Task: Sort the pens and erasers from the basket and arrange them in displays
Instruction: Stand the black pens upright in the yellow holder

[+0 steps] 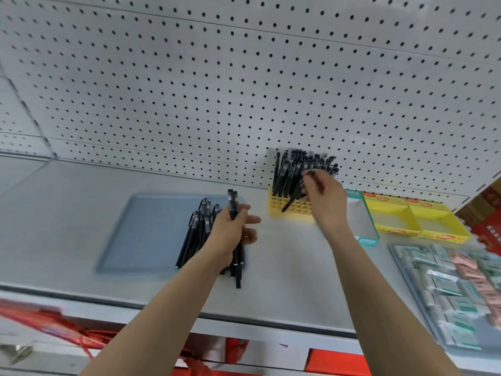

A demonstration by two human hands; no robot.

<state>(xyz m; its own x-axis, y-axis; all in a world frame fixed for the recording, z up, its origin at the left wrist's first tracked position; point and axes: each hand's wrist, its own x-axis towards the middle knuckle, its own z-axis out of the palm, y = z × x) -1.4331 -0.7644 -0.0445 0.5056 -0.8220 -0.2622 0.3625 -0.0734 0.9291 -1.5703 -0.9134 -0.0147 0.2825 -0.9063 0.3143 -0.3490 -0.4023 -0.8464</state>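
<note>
Left hand [230, 229]: fingers curled round a bundle of black pens [238, 267], caps upward, over the right edge of the blue tray [141, 234].
Right hand [325, 199]: pinches a single pen [288, 204], tip slanted down onto the grid of the yellow holder [282, 208].
Yellow holder: stands against the pegboard [217, 77], crowded with upright pens [295, 166]; its right part is hidden by the right hand.
Loose pens [193, 234]: lie on the tray's right side, partly covered by the left hand.
Teal-edged box [366, 229]: open, just right of the holder, partly behind the right forearm.
Yellow boxes [423, 221]: open, farther right.
Erasers [444, 286]: wrapped, massed at the shelf's right end, blurred.
</note>
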